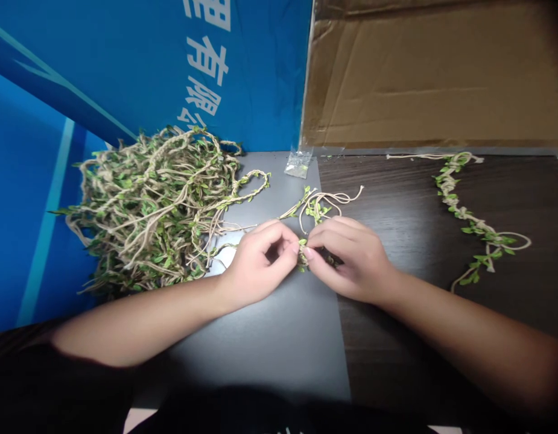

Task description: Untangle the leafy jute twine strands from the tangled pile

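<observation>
I see my two hands close together near the middle of the worktop (279,337). My left hand (256,262) and my right hand (351,259) almost touch at the fingertips. Both pinch the same short piece of leafy twine (315,208), a tan string with small green leaves on it. The part I pinch sits right between my thumbs and first fingers. The rest of it loops away from my hands toward the back edge of the worktop, and its loose ends lie flat there.

The worktop has two colors. The left part is a grey mat and the right part is dark wood. My hands are right over the line where the two meet.

A big pile of leafy twine (152,211) sits at the left side of the worktop, near the back corner. It is all tangled up. One strand from it runs along the mat toward my left hand, but I cannot tell if it joins the piece I hold.

A long leafy strand (469,220) lies alone on the dark wood at the right side, well apart from my hands.

A small clear bag (298,163) rests at the back edge, just beside the blue board (125,66). A brown cardboard sheet (437,78) stands behind the right part of the worktop.
</observation>
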A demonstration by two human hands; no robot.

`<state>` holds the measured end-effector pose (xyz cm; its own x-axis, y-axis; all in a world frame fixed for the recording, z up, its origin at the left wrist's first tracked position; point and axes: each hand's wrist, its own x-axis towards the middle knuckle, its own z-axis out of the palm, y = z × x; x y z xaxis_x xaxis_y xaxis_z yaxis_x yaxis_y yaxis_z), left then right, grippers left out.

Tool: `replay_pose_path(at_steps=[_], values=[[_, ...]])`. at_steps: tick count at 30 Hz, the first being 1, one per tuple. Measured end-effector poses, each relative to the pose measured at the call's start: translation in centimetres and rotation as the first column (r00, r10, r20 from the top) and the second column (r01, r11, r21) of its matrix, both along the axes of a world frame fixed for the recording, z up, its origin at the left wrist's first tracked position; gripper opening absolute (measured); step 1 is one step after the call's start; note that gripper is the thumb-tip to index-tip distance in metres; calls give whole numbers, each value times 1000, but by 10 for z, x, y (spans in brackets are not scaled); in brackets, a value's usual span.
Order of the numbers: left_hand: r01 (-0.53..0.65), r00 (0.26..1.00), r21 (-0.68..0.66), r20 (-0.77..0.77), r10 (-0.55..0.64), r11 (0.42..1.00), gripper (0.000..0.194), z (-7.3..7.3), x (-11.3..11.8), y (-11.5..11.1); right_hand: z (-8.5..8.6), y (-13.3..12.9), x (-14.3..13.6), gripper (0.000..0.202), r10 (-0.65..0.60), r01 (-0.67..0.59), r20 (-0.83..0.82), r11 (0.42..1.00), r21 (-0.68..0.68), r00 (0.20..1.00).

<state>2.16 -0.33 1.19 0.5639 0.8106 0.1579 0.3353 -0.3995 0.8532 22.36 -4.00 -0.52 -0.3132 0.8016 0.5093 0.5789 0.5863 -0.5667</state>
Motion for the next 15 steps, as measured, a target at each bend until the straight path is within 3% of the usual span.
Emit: replay_pose_path(at_steps=[10,15], values=[[-3,1000,-1,-10,3,1000,14,-1,-2,-1,-1,2,1,7,-12,11,-25,1000,-10,1000],[-7,1000,9,-10,7,1000,13,0,-1,-1,-1,2,0,2,2,0,38,999,-50,999]])
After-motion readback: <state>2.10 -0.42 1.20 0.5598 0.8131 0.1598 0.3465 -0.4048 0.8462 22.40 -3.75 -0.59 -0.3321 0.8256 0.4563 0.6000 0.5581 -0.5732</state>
